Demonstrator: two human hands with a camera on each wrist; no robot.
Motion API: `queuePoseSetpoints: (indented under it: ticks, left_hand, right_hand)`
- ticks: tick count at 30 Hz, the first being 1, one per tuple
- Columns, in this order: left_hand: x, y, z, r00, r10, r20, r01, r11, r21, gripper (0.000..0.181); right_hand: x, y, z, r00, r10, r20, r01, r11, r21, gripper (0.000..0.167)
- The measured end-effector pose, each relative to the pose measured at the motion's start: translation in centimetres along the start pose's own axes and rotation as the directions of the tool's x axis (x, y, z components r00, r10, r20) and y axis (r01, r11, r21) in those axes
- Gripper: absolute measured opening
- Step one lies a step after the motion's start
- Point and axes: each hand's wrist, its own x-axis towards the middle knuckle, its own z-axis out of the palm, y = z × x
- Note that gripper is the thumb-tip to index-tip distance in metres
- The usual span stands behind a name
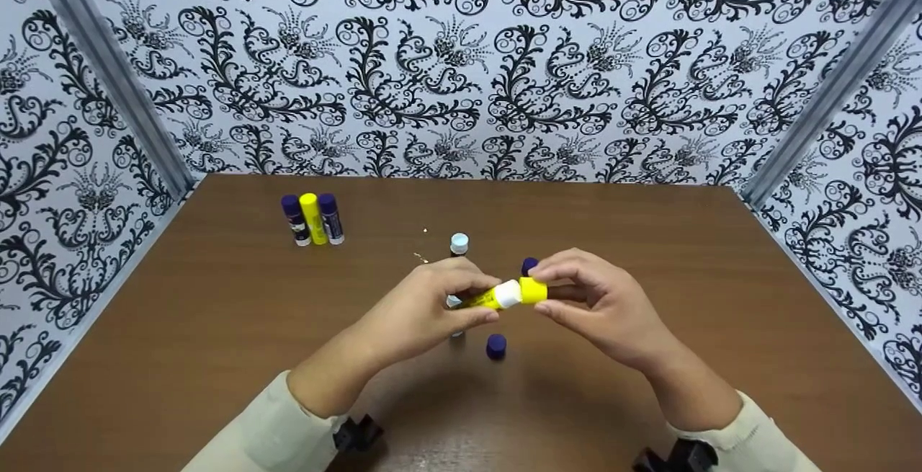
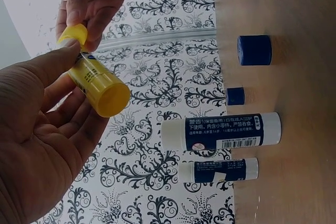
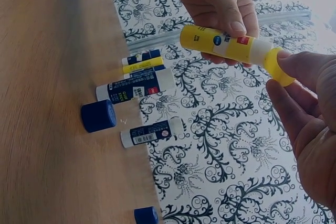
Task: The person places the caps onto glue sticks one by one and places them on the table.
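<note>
The left hand (image 1: 432, 303) grips a yellow glue stick (image 3: 231, 45) by its body, held in the air above the table. Thumb and fingers of the right hand (image 1: 612, 313) pinch the yellow cap (image 1: 533, 290) at the stick's white end. In the head view a white section (image 1: 508, 294) shows between body and cap; whether the cap still touches it I cannot tell. Below the hands, two dark blue glue sticks with white tops (image 2: 226, 131) (image 2: 223, 170) stand upright, their caps off. Two dark blue caps (image 1: 495, 346) (image 1: 530, 266) sit on the table beside them.
At the back left of the brown table (image 1: 216, 270) three capped glue sticks stand in a row: a dark blue one (image 1: 295, 220), a yellow one (image 1: 313, 218) and another dark blue one (image 1: 331, 218). Small bits (image 1: 421, 258) lie near the middle. Patterned walls (image 1: 461, 68) enclose the table.
</note>
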Motion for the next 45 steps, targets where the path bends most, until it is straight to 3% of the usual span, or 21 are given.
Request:
queuePoseSetpoints:
  ticks: [17, 26, 33, 45]
  left_hand:
    - [-0.10, 0.13, 0.10, 0.999, -0.003, 0.041, -0.002, 0.993, 0.115, 0.035]
    - [-0.14, 0.26, 0.19, 0.999, 0.011, 0.040, -0.016, 0.993, 0.118, 0.033]
    - [-0.23, 0.40, 0.24, 0.999, -0.037, 0.006, 0.036, 0.995, 0.089, 0.020]
    - [-0.22, 0.84, 0.22, 0.999, 0.044, -0.032, -0.041, 0.994, 0.098, 0.020]
  right_hand:
    - [-0.13, 0.16, 0.37, 0.999, -0.035, 0.041, 0.037, 0.999, -0.027, 0.034]
    - [-0.16, 0.13, 0.48, 0.997, -0.053, 0.055, 0.055, 0.998, -0.029, 0.034]
    - [-0.16, 0.00, 0.57, 0.997, -0.036, 0.064, 0.038, 0.999, -0.030, 0.033]
    - [-0.09, -0.61, 0.57, 0.998, -0.033, 0.062, 0.033, 0.999, -0.001, 0.032]
